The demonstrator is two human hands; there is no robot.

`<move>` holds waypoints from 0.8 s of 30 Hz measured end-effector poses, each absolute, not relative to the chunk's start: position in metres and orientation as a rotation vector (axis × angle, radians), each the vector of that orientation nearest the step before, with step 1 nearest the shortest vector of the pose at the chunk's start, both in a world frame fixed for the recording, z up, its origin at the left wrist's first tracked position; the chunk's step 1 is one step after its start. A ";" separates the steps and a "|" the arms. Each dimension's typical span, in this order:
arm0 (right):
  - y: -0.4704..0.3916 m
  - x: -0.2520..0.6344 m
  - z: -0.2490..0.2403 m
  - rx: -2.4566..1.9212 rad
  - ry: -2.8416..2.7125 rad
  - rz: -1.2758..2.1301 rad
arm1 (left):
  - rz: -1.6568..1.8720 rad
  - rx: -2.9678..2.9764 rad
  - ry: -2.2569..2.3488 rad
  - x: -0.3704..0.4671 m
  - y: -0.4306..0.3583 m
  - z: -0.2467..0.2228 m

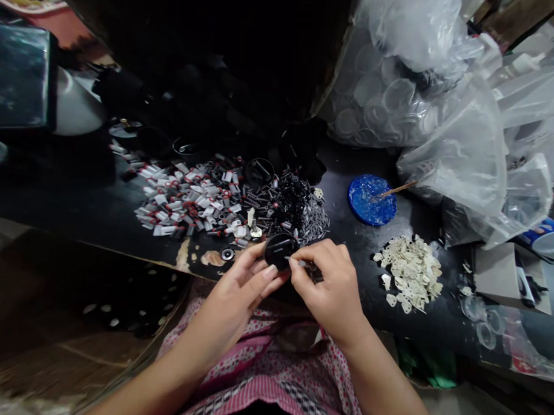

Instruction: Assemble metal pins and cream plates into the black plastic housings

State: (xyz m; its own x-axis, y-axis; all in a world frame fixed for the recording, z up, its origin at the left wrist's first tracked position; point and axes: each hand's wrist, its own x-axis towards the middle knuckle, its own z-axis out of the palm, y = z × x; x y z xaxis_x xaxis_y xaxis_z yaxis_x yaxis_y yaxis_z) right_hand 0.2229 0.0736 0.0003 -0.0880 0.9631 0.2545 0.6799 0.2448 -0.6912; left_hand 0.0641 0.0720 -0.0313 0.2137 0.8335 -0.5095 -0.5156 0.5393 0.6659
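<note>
My left hand [249, 279] is wrapped round a small round black cup-like part [279, 250], its hollow side facing up. Thumb and forefinger of my right hand [326, 282] are pinched at the right rim of that part, with a tiny grey piece [289, 260] at their tips. What that piece is, I cannot make out. Just beyond my hands lies a pile of small dark grey pins [315, 218] and black bits [293, 196]. White cylinders with red rings [191, 195] are heaped to the left, with dark springs [256, 201] beside them.
A blue lid of clear grease [372, 200] with a stick [398, 189] stands right of the piles. Nearer lies a heap of cream flat plates [413, 273]. Plastic bags of clear discs [371, 102] fill the back right. A grey box [506, 276] sits at far right.
</note>
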 end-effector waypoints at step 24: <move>0.061 0.275 0.010 -1.965 -1.855 0.552 | 0.785 0.530 1.009 0.056 0.080 -0.044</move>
State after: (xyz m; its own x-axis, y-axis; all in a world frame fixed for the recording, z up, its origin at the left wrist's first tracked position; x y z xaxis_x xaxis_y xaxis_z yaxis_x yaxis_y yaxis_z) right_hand 0.2751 0.0610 0.0100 0.0510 0.9984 -0.0229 0.8487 -0.0554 -0.5259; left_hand 0.0558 0.0797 -0.0443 0.3053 0.7849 -0.5393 -0.3302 0.6184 0.7131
